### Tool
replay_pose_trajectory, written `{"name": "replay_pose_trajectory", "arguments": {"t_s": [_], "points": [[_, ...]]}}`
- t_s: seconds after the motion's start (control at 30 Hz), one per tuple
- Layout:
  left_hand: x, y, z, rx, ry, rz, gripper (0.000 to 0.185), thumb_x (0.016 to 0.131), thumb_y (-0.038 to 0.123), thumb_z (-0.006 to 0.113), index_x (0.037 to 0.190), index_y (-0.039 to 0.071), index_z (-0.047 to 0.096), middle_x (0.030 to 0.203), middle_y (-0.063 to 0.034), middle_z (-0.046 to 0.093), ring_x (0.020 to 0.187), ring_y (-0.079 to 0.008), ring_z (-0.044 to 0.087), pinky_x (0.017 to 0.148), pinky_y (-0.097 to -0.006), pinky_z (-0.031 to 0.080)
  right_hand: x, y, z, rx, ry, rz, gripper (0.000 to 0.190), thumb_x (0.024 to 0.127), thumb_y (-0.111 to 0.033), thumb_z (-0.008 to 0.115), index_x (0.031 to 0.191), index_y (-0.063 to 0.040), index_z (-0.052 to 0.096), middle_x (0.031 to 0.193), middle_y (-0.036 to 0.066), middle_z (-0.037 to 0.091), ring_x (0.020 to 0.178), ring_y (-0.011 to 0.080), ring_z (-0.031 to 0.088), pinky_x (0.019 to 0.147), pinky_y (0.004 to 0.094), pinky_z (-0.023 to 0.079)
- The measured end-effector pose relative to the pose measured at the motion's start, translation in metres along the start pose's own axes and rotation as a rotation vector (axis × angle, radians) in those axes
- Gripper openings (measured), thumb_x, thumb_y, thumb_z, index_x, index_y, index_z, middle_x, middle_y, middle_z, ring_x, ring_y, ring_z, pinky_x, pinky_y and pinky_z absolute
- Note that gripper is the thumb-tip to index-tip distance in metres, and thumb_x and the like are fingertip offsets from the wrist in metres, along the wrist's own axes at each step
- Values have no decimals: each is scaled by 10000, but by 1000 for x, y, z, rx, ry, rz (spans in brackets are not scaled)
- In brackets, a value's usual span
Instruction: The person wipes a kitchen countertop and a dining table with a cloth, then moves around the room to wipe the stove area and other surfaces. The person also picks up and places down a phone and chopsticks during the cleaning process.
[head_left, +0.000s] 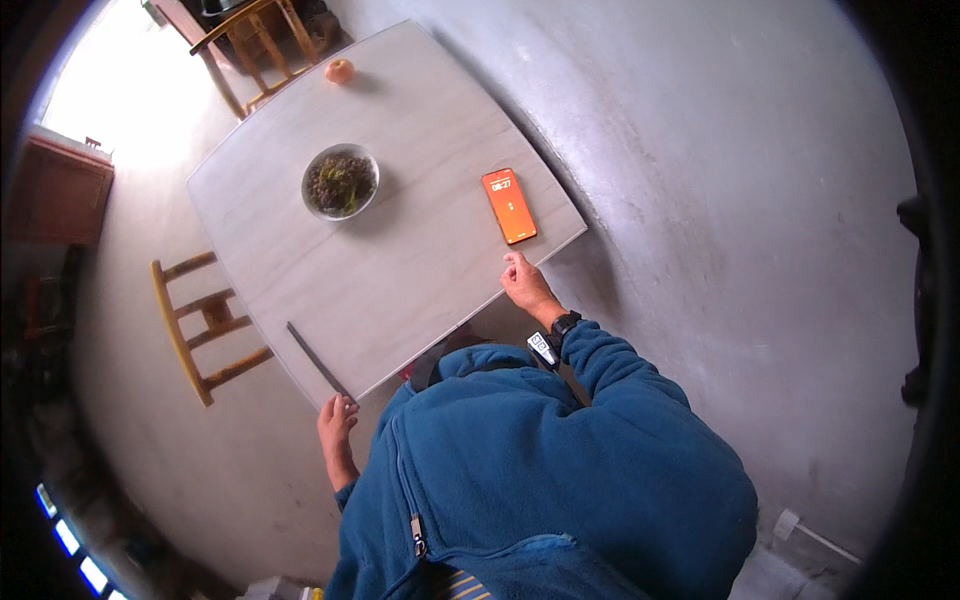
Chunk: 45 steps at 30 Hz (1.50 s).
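My right hand (526, 283) hovers or rests at the table's near edge, just below a smartphone (510, 206) with a lit orange screen; its fingers are curled and hold nothing that I can see. My left hand (338, 420) is at the table's near left corner, its fingertips by the end of a thin dark stick (319, 360) lying on the tabletop; whether they grip it is unclear. A white bowl (307, 202) of dark green and purplish leafy food (341, 182) stands near the middle of the table (420, 127). A round reddish fruit (340, 71) sits near the far edge.
One wooden chair (174, 330) stands at the table's left side, another (262, 52) at its far left side. A reddish-brown cabinet (60, 191) is at the far left. The grey wall (720, 187) runs along the table's right side.
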<state>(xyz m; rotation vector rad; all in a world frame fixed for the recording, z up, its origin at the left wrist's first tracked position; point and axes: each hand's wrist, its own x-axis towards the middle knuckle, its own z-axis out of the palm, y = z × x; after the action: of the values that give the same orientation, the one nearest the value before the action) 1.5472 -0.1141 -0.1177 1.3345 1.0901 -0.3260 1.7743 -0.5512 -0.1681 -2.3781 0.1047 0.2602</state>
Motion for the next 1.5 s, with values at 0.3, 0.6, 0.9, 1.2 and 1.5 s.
{"name": "replay_pose_trajectory", "arguments": {"t_s": [0.3,0.6,0.9,1.2,1.5], "points": [[41,-22,20,887,582,565,469,765,267,727,1091,-32,572,1019,-231,601,965,-391,570,808,-465,487,5,-7,7,-45,-274,-142,383,814,-138,598,1180,-43,539,745,112,658,675,227,643,650,355,508],[64,-19,31,788,569,453,218,760,121,657,922,22,551,933,-200,597,871,-387,592,758,-482,491,12,-22,-4,-70,-379,-181,391,805,-133,603,1177,-30,543,770,104,663,694,212,650,666,348,516],[41,-17,25,733,571,562,307,767,203,700,957,10,556,975,-194,593,902,-399,587,767,-472,496,19,-56,38,-87,-547,-249,388,812,-164,623,1177,-45,562,771,106,662,715,216,653,693,346,519],[-37,-98,-68,374,101,239,401,797,273,698,1072,-9,623,995,-194,666,902,-305,652,785,-383,522,-29,-148,132,-96,-636,-500,295,822,-144,633,1094,-33,613,771,102,671,690,177,639,661,319,512],[-102,-204,-235,285,238,123,412,812,257,690,1114,-13,617,1028,-203,663,933,-296,657,823,-373,520,-145,-271,278,-625,-414,-455,408,771,-347,649,987,0,655,904,228,673,835,383,658,746,453,527]]}}
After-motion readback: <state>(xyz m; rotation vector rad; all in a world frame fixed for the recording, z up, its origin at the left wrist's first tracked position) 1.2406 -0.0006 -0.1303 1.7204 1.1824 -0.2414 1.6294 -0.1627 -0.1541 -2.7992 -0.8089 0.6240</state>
